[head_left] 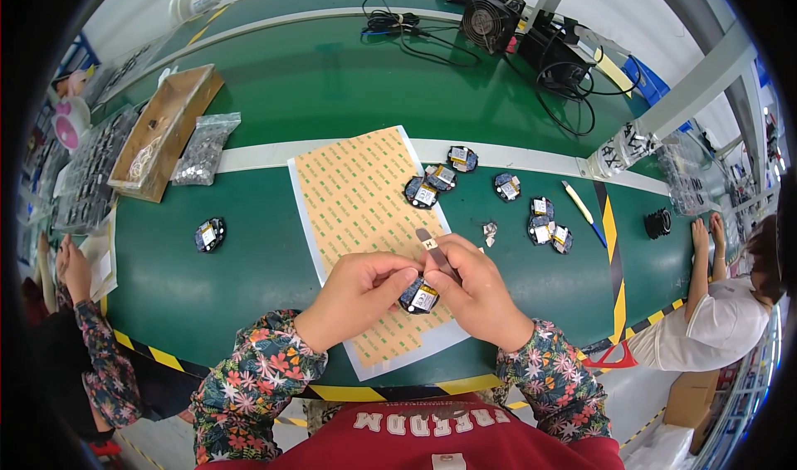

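Right hand [480,294] grips grey tweezers [437,257].
Left hand [353,296] pinches edge of round circuit module [421,299], over tan patterned sheet [357,196] on green surface [174,283].

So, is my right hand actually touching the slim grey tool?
Touching: the head view shows the right hand pinching the slim grey tool, with the thumb lying against its lower part.
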Available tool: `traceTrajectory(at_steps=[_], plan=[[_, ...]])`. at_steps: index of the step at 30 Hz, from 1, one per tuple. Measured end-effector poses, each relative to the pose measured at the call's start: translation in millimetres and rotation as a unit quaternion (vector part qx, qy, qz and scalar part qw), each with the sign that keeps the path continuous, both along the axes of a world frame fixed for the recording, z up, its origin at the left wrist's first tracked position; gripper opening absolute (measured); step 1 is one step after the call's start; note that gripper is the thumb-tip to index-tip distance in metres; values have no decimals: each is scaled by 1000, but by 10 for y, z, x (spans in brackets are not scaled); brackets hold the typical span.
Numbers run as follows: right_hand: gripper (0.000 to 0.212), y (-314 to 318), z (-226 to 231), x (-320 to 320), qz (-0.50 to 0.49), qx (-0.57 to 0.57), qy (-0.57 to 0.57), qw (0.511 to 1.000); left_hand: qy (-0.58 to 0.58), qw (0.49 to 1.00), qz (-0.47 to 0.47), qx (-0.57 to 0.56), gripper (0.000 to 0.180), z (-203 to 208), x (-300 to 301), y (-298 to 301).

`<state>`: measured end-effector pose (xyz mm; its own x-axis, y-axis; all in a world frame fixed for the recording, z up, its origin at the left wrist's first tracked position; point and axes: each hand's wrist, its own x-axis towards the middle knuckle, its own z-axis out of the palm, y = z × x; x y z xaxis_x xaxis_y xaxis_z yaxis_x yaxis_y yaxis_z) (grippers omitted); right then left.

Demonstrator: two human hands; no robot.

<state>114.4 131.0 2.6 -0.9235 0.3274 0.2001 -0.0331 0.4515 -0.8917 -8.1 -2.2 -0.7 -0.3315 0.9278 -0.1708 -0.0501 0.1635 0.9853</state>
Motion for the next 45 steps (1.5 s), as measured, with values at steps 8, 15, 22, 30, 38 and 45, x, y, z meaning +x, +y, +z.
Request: traceTrajectory(at_steps=[8,15,22,30,38,45], plan=[[9,1,-11,10,3,1,-7,1000,10,1000,-12,26,20,-32,29,-18],[10,-7,-3,13,-2,47,-13,999,49,998,0,26,21,-70,42,-1],[11,5,-27,22,-53,-51,-45,996,11,999,7,35,21,-72,40,8],[10,7,77,24,-42,-65,13,997,-12,1000,-8,16,26,-110,8,1],[14,23,33,27,-35,-15,30,999,-27,1000,-10,-6,26,-69,-16,3],[11,-3,69,26,-42,-8,12,999,-8,1000,-10,1,25,-67,-18,5]])
